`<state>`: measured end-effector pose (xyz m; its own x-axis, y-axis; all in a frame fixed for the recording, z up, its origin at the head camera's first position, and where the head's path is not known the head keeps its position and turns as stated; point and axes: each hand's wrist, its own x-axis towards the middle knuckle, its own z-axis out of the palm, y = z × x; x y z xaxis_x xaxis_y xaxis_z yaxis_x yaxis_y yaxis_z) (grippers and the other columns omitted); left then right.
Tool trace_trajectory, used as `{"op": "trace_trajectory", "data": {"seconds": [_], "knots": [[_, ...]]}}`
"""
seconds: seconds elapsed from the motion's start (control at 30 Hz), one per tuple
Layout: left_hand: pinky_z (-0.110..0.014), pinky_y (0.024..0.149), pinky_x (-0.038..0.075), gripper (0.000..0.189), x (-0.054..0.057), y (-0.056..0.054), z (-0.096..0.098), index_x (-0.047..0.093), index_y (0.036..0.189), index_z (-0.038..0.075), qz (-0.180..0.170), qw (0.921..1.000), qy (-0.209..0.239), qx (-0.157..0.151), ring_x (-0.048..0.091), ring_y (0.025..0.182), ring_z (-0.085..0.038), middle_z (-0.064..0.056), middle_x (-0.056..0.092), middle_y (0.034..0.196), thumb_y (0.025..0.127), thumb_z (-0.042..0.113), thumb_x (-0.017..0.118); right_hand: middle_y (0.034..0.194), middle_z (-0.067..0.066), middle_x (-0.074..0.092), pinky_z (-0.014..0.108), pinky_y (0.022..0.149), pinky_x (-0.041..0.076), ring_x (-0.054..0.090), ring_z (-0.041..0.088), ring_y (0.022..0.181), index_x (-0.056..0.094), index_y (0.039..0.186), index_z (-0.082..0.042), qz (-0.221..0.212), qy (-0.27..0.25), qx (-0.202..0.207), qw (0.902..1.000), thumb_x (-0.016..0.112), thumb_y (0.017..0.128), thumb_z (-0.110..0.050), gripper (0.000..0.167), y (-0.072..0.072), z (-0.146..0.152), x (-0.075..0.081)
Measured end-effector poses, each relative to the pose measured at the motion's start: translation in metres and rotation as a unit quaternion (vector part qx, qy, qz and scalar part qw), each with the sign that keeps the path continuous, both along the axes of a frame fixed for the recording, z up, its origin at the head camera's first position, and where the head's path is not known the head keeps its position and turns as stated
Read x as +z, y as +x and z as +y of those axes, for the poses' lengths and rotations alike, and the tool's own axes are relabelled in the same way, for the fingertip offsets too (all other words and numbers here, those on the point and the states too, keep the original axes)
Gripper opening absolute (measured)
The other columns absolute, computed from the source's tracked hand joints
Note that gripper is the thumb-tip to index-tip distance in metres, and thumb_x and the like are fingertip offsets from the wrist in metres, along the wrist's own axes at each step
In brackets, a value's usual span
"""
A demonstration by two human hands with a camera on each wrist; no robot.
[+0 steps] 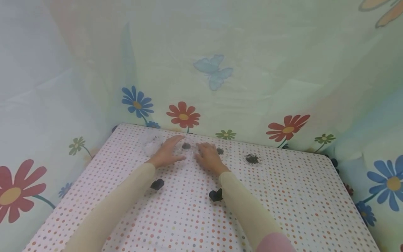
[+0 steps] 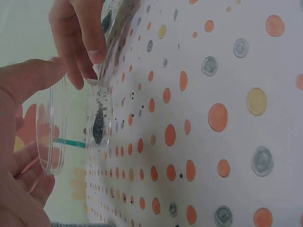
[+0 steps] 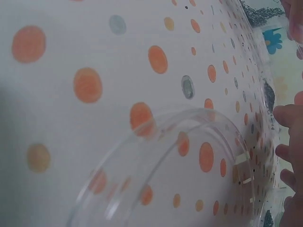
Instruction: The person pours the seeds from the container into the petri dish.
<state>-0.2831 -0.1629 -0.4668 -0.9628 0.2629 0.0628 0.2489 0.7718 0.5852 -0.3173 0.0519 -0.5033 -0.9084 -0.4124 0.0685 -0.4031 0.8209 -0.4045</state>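
Note:
A clear round petri dish lid [image 2: 51, 127] stands on edge in my left hand [image 1: 165, 154], with the thumb at one side of its rim and the fingers at the other. Beside it on the table, a clear petri dish [image 2: 108, 135] contains a small pile of dark grains [image 1: 186, 146]. My right hand [image 1: 209, 157] is on the other side of that dish, its fingers [image 2: 78, 71] bent loosely and fingertips right at the rim. Another clear round piece [image 3: 165, 156] shows its curved rim on the dotted surface in the right wrist view.
Two more dark piles, one beside my right hand [image 1: 220, 151] and one farther right [image 1: 252, 159], lie on the dotted table [image 1: 283, 203]. Clear plasticware [image 1: 152, 145] stands left of my left hand. A flowered curtain [image 1: 245, 98] encloses the table's back and sides.

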Motion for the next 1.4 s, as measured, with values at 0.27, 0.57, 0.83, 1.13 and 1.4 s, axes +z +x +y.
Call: {"op": "trace_trajectory", "data": {"seconds": [0.27,0.57,0.83,1.13,1.4], "knots": [[-0.056,0.118,0.023,0.082,0.001,-0.004,0.003,0.025,0.153,0.022,-0.014,0.9996,-0.01,0.023,0.019,0.15,-0.029,-0.005,0.021,0.162,0.086,0.037,0.07,0.147,0.01,0.048,0.052,0.123,0.013,0.033,0.03,0.144,0.045,0.144,-0.016,-0.001,-0.001,0.018,0.9998,0.053,0.098,-0.035,0.05,-0.003,0.0,-0.003],[-0.057,0.119,0.022,0.084,-0.002,-0.013,0.009,0.023,0.153,0.023,-0.029,0.9985,-0.027,0.037,0.018,0.15,-0.03,-0.005,0.019,0.162,0.086,0.038,0.071,0.148,0.006,0.047,0.052,0.123,0.011,0.031,0.028,0.146,0.043,0.145,-0.017,-0.008,0.021,0.011,0.9997,0.05,0.099,-0.037,0.051,-0.003,-0.001,0.0],[-0.061,0.118,0.019,0.083,-0.006,-0.021,0.012,0.025,0.153,0.023,-0.043,0.998,-0.021,0.042,0.016,0.151,-0.028,-0.003,0.02,0.162,0.085,0.039,0.071,0.144,0.007,0.052,0.051,0.123,0.011,0.029,0.028,0.147,0.048,0.141,-0.014,-0.006,-0.016,0.008,0.9998,0.052,0.098,-0.032,0.047,-0.001,0.001,0.001],[-0.055,0.119,0.024,0.081,-0.013,-0.029,0.011,0.027,0.152,0.02,-0.04,0.9986,-0.03,0.015,0.018,0.15,-0.029,-0.006,0.022,0.161,0.086,0.038,0.07,0.143,0.005,0.054,0.053,0.123,0.009,0.028,0.027,0.148,0.053,0.137,-0.015,-0.012,-0.03,0.021,0.9993,0.053,0.098,-0.032,0.043,-0.001,0.002,-0.004],[-0.055,0.119,0.023,0.081,-0.017,-0.036,0.013,0.028,0.152,0.022,-0.05,0.9978,-0.042,0.017,0.017,0.15,-0.029,-0.004,0.02,0.162,0.085,0.042,0.07,0.141,0.005,0.056,0.054,0.122,0.011,0.034,0.027,0.145,0.057,0.134,-0.015,0.008,-0.034,0.031,0.9989,0.052,0.099,-0.032,0.039,0.002,0.007,-0.001]]}}
